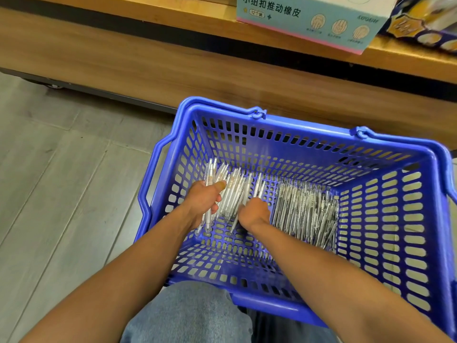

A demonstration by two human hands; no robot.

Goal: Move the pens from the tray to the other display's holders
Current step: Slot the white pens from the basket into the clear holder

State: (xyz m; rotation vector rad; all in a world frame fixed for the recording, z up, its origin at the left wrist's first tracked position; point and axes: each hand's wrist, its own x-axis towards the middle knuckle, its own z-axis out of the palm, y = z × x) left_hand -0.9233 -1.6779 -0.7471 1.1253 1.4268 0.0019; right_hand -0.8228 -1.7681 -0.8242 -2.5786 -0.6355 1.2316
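We've got both hands down in the blue shopping basket [309, 149]. Our left hand [202, 201] is wrapped round a bunch of white pens [232, 191], probably to lift several together. Right hand [254, 214] sits curled just beside them, grip hidden. Darker clear pens [304, 214] lie just past it.

Grey plank floor [61, 169] meets a wooden display counter [173, 68] carrying printed boxes [314, 21].

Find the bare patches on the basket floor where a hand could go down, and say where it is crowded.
Bare floor shows in the blue basket: along its near wall, below both hands, and along the far wall. Crowded: white pens the left hand grips, right hand beside them, and the clear pens further right.
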